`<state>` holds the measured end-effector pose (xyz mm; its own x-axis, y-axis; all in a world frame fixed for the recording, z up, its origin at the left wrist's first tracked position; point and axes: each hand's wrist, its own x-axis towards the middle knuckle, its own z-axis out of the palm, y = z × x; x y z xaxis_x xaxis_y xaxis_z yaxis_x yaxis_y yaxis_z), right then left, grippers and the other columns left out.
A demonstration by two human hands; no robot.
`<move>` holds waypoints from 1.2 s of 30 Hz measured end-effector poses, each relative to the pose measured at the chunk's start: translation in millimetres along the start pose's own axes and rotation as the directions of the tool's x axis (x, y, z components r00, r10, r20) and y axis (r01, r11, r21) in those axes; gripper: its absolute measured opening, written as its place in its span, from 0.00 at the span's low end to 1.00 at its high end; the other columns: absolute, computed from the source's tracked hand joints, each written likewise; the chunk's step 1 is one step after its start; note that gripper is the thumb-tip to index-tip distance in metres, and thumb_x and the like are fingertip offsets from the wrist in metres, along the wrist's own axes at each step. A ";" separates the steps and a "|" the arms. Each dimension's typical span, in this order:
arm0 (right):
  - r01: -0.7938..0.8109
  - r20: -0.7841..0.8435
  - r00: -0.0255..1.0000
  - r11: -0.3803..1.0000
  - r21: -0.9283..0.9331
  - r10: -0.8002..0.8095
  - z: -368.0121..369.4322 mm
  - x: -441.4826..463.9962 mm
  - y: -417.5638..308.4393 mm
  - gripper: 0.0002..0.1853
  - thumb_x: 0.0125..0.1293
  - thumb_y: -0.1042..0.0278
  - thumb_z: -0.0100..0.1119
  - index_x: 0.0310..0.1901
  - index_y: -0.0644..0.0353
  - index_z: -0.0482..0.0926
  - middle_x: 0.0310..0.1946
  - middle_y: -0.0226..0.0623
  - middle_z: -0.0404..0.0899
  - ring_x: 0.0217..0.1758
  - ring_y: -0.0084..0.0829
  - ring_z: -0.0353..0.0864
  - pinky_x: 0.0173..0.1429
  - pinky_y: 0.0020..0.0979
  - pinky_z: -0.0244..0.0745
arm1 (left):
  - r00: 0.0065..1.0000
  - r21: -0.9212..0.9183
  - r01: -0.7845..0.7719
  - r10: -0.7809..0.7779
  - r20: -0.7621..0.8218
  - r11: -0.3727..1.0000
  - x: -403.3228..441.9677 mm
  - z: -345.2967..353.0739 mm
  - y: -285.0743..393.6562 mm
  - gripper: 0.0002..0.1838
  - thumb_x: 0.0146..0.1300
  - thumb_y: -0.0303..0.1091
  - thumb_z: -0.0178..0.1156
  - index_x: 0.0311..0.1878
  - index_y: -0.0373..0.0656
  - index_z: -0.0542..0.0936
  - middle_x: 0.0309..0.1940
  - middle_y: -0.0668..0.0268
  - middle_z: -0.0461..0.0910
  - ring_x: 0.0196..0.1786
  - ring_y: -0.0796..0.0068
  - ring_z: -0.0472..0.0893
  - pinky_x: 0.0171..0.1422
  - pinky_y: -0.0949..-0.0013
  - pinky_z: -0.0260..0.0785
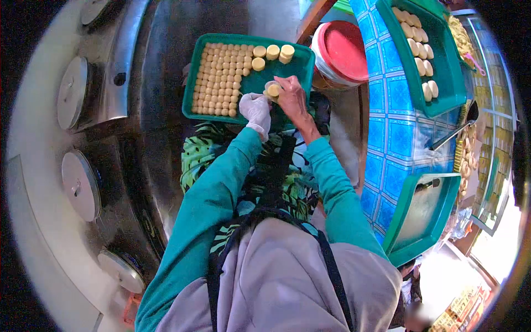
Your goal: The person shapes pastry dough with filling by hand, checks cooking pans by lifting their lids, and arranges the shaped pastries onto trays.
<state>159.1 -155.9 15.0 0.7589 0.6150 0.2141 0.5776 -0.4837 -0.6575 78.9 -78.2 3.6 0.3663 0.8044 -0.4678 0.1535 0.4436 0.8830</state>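
Note:
Across my lap lies a green tray (pixel 305 55). Close rows of small round tan dough pieces (pixel 221 72) fill its left side. Several pale yellow round stacks (pixel 272 52) stand along its upper right. My left hand (pixel 255 112), in a white glove, pinches the near-left edge of a small pale yellow round piece (pixel 274 89), which has a whitish, translucent rim. On the other side of that piece, my bare right hand (pixel 293 99) grips it with bent fingers. Both hands are over the tray's lower right part. The fingertips partly cover the piece, so its exact kind is unclear.
To the right, a table with a blue checked cover (pixel 381 127) carries a green tray of pale oval pieces (pixel 421 50) and another green tray (pixel 392 232). A bucket with a red lid (pixel 345 50) stands beyond my right hand. Round metal lids (pixel 80 185) line the left.

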 end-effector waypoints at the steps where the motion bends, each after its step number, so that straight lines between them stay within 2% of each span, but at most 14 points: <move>1: 0.058 -0.015 0.998 0.997 -0.043 -0.059 2.3 1.8 4.9 0.17 0.50 0.72 0.65 0.45 0.59 0.83 0.38 0.49 0.78 0.42 0.49 0.78 0.47 0.44 0.76 | 1.000 0.021 0.004 -0.004 -0.001 1.000 2.1 0.6 -1.1 0.03 0.50 0.19 0.64 0.28 0.36 0.79 0.22 0.62 0.79 0.21 0.74 0.77 0.24 0.71 0.71; 9: -0.016 0.048 0.999 0.999 0.035 0.014 9.0 5.0 18.2 0.11 0.51 0.66 0.66 0.37 0.57 0.84 0.31 0.47 0.78 0.36 0.45 0.78 0.42 0.42 0.75 | 0.989 0.024 0.146 -0.146 0.018 0.989 7.1 -1.0 5.9 0.03 0.49 0.21 0.65 0.25 0.38 0.80 0.22 0.65 0.80 0.22 0.75 0.77 0.24 0.70 0.70; 12: 0.057 0.085 0.995 0.997 0.051 -0.061 5.9 8.6 21.0 0.09 0.52 0.66 0.64 0.35 0.58 0.84 0.30 0.49 0.79 0.38 0.47 0.77 0.44 0.44 0.74 | 0.903 -0.190 0.298 -0.212 0.373 0.936 33.2 -5.1 -8.7 0.02 0.54 0.23 0.62 0.32 0.35 0.82 0.29 0.64 0.82 0.27 0.73 0.79 0.30 0.72 0.71; 15: 0.141 0.189 0.970 0.988 0.067 -0.151 -4.1 17.4 22.6 0.10 0.51 0.66 0.66 0.37 0.57 0.85 0.29 0.46 0.79 0.36 0.44 0.79 0.42 0.40 0.75 | 0.871 0.051 0.315 -0.310 0.381 0.948 42.3 -8.2 3.2 0.05 0.61 0.27 0.59 0.37 0.36 0.82 0.32 0.64 0.82 0.29 0.76 0.79 0.33 0.74 0.71; 18: 0.056 0.273 0.959 0.995 0.085 -0.077 -9.5 19.6 10.5 0.11 0.50 0.66 0.68 0.35 0.59 0.85 0.29 0.44 0.79 0.33 0.41 0.80 0.40 0.37 0.76 | 0.764 -0.111 0.486 -0.360 0.536 0.867 23.6 -17.2 41.5 0.05 0.60 0.28 0.61 0.34 0.37 0.82 0.29 0.65 0.81 0.30 0.76 0.79 0.32 0.77 0.69; 19: 0.057 0.261 0.962 0.995 0.078 -0.075 -7.2 22.9 13.7 0.10 0.49 0.67 0.69 0.34 0.59 0.85 0.28 0.44 0.80 0.33 0.41 0.80 0.40 0.37 0.76 | 0.837 -0.083 0.365 -0.287 0.465 0.927 35.7 -6.5 30.2 0.03 0.54 0.27 0.62 0.27 0.39 0.80 0.21 0.64 0.78 0.19 0.75 0.74 0.22 0.72 0.65; 22: -0.009 0.299 0.954 0.996 0.087 -0.018 -9.4 34.2 21.6 0.12 0.46 0.67 0.70 0.34 0.61 0.85 0.27 0.45 0.82 0.33 0.40 0.83 0.43 0.36 0.77 | 0.946 0.051 0.134 -0.143 0.291 0.990 25.3 -16.2 27.9 0.02 0.53 0.24 0.61 0.29 0.37 0.81 0.25 0.65 0.80 0.23 0.75 0.75 0.26 0.73 0.67; 23: -0.014 0.318 0.948 0.996 0.086 -0.014 -10.5 36.2 23.5 0.12 0.46 0.69 0.70 0.35 0.61 0.86 0.27 0.45 0.83 0.32 0.38 0.83 0.40 0.35 0.78 | 0.936 0.046 0.258 -0.261 0.236 0.965 28.2 -10.3 18.0 0.01 0.50 0.23 0.60 0.27 0.38 0.80 0.23 0.64 0.78 0.20 0.74 0.75 0.23 0.71 0.66; 24: -0.021 0.337 0.941 0.996 0.087 -0.010 -9.7 37.2 24.1 0.12 0.47 0.70 0.70 0.36 0.61 0.86 0.27 0.45 0.83 0.30 0.36 0.84 0.37 0.34 0.79 | 0.888 0.064 0.295 -0.298 0.350 0.953 29.9 -13.1 11.0 0.02 0.49 0.21 0.61 0.26 0.38 0.80 0.20 0.64 0.78 0.21 0.72 0.77 0.22 0.70 0.66; 26: -0.121 0.375 0.925 0.984 0.128 0.065 -7.1 39.1 24.8 0.12 0.48 0.72 0.69 0.37 0.61 0.86 0.27 0.43 0.84 0.27 0.34 0.83 0.33 0.32 0.78 | 0.892 0.335 -0.115 -0.051 0.449 0.935 42.8 -9.9 -18.2 0.03 0.52 0.21 0.59 0.25 0.39 0.80 0.19 0.64 0.77 0.21 0.72 0.77 0.22 0.70 0.66; 27: -0.221 0.413 0.900 0.963 0.155 0.140 -7.1 39.9 25.8 0.11 0.50 0.74 0.68 0.37 0.62 0.86 0.26 0.42 0.84 0.25 0.31 0.83 0.29 0.31 0.78 | 0.893 0.334 -0.114 -0.051 0.447 0.936 40.6 -7.2 -21.3 0.03 0.52 0.21 0.59 0.25 0.39 0.80 0.19 0.64 0.77 0.21 0.72 0.77 0.22 0.70 0.66; 30: -0.235 0.412 0.903 0.944 0.233 0.123 -5.6 40.0 31.6 0.08 0.52 0.75 0.67 0.35 0.66 0.86 0.25 0.38 0.84 0.20 0.26 0.80 0.23 0.27 0.75 | 0.954 -0.139 0.228 -0.193 0.228 0.964 20.4 5.4 -18.9 0.13 0.63 0.25 0.49 0.26 0.40 0.82 0.21 0.66 0.78 0.20 0.74 0.75 0.20 0.71 0.62; 34: -0.410 0.475 0.853 0.842 0.351 0.218 -9.4 41.3 34.5 0.08 0.54 0.74 0.68 0.36 0.67 0.85 0.25 0.36 0.84 0.22 0.24 0.80 0.24 0.26 0.75 | 0.968 0.241 -0.076 0.014 0.251 0.968 20.5 10.3 -9.9 0.11 0.63 0.26 0.51 0.32 0.39 0.83 0.23 0.66 0.79 0.22 0.74 0.76 0.22 0.71 0.63; 36: -0.552 0.519 0.807 0.671 0.495 0.282 -19.2 40.3 24.3 0.09 0.55 0.73 0.68 0.37 0.67 0.85 0.27 0.35 0.84 0.24 0.22 0.80 0.25 0.25 0.75 | 0.958 -0.184 0.228 -0.186 0.219 0.956 22.3 12.6 -5.7 0.09 0.62 0.27 0.54 0.35 0.38 0.84 0.28 0.65 0.82 0.26 0.74 0.79 0.28 0.72 0.68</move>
<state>209.4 -154.8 21.5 0.6192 0.6830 -0.3873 -0.1805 -0.3562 -0.9168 97.8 -67.8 -11.4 0.5232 0.6013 -0.6040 0.0617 0.6801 0.7305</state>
